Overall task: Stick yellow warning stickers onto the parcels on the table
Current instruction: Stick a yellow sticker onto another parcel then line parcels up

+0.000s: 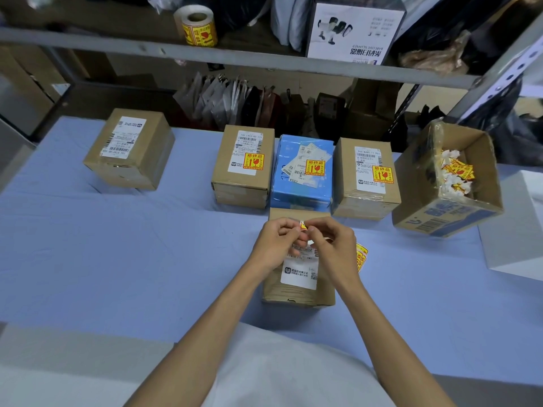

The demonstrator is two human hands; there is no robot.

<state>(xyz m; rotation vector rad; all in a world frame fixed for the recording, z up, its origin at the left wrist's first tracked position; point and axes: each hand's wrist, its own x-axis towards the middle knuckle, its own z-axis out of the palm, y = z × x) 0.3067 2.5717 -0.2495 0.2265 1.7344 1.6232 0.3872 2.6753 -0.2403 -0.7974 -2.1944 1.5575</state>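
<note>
The blue counter point(123, 230) is lit evenly and softly from above, and only faint shadows are cast at the bases of the parcels. The space behind, under the shelf point(235, 58), is left dim. Straight edges are bent by wide-angle distortion, most strongly near the corners, where blur is seen too.

Both arms reach forward, left hand point(274, 243) and right hand point(333, 246) meeting, fingertips pinched together.
</note>
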